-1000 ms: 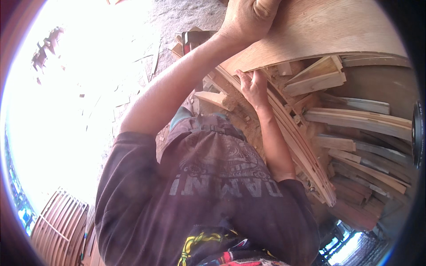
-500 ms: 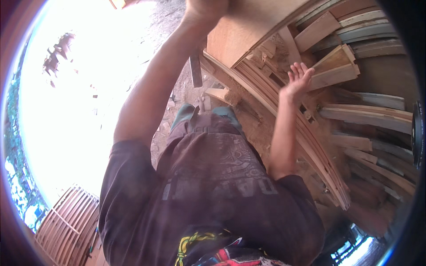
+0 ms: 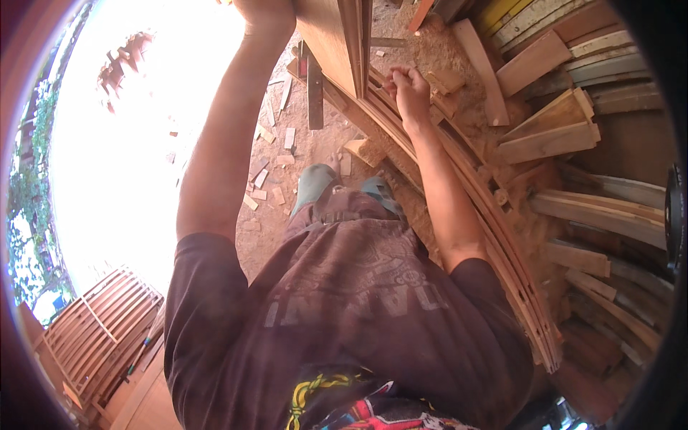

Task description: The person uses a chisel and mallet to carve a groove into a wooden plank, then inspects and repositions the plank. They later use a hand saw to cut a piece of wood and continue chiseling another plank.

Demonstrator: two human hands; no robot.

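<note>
A light-brown wooden panel stands tilted at the top of the view, its layered long edge turned toward the right. My left hand grips the panel's left side; the upper frame edge cuts off its fingers. Just right of the panel's lower end is my right hand, apart from it. Its fingers are curled in, and I see nothing in them. Below the panel runs a stack of long wooden strips, passing beneath my right forearm.
Boards and planks are piled along the right side. Small wood offcuts and sawdust cover the ground near my legs. A dark flat bar juts out left of the panel. A slatted wooden frame lies at lower left.
The panel has swung left with my left hand and now shows its edge more. My right hand has moved up and left toward it, its spread fingers now curled.
</note>
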